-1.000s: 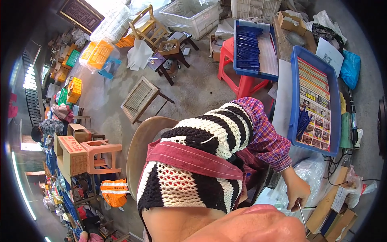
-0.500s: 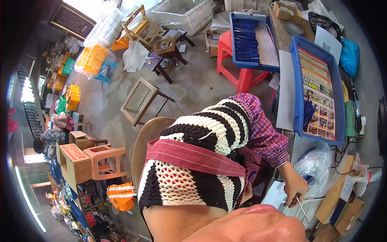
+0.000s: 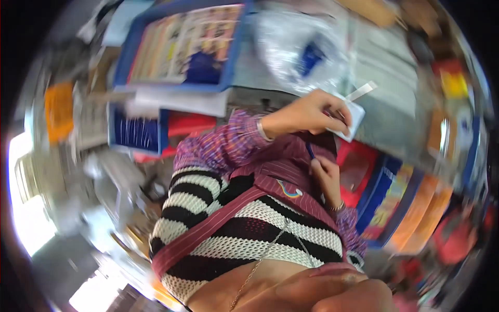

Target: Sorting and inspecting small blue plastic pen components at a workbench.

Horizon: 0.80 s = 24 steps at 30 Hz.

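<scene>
My left hand [image 3: 322, 114] reaches across to the edge of the work surface, fingers curled down by a small white square block [image 3: 354, 120]. What its fingertips grip is hidden. A pale flat strip [image 3: 362, 90] sticks out just beyond the block, blurred; I cannot tell if the hand touches it. Lower down, in front of the maroon apron [image 3: 283, 179], my right hand [image 3: 326, 177] is closed around a slim dark blue stick [image 3: 310, 151], pen-like in shape.
Beyond my hands lies a clear plastic bag [image 3: 283, 47] with something blue inside. A blue tray [image 3: 122, 70] with printed sheets and blue sticks stands at the far left. Another blue tray [image 3: 164, 127] sits below it. To the right are a red surface [image 3: 356, 169] and orange boxes [image 3: 416, 208].
The view has swung round toward the work surface. My right hand now shows, holding the blue stick. The thin metal rod earlier in my left hand is no longer plainly visible.
</scene>
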Available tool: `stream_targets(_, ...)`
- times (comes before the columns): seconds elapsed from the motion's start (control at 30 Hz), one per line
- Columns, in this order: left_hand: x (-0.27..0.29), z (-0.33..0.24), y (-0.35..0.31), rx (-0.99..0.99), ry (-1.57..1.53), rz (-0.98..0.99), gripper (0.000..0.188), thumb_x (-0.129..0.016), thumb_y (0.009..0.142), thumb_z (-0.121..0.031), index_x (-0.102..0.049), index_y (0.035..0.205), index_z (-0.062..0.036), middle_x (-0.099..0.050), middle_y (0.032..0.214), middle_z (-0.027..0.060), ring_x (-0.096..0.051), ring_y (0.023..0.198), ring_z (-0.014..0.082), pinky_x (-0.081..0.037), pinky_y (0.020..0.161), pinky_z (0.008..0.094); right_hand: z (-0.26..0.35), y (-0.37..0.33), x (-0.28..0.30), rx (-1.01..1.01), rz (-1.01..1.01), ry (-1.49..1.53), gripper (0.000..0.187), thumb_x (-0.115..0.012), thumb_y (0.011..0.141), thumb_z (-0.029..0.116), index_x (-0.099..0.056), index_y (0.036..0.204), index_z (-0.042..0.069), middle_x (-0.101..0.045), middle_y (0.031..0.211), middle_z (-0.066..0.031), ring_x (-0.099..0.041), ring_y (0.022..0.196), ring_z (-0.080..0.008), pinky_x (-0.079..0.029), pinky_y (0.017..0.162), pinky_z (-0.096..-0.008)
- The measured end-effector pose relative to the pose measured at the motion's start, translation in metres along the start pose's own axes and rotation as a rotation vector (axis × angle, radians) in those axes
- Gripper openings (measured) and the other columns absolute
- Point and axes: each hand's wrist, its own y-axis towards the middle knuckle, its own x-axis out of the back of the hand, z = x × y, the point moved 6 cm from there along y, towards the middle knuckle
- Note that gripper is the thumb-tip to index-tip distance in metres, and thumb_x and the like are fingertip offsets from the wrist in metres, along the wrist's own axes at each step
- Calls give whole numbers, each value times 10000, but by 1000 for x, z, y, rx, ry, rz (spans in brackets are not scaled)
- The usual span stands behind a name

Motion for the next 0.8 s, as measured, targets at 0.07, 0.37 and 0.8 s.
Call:
stream_targets(0.07,-4,4,0,32,30,2,143,-631,773,-29,-614,909,9,-674,818,102,-412,432,21,-271,372,167,-9,-7,7,-85,-85,184,224,-494,908,180,-621,919,-4,-501,647,47,-410,566,-27,-303,494,-188)
stream_targets(0.37,-10,17,-5,152,133,-21,129,-623,779,-12,-608,899,31,-669,821,135,-421,439,11,-293,386,146,-10,-17,21,36,-262,355,241,-533,888,114,-604,1081,-11,-595,762,12,-499,646,-30,-383,572,-161)
stream_targets(0.8,7,13,-1,155,577,-144,113,-641,749,-79,-646,846,-22,-634,695,11,-426,445,14,-311,406,188,-9,15,22,-34,-214,514,210,-619,827,85,-618,1004,-28,-620,759,-19,-565,622,-47,-468,563,-177)
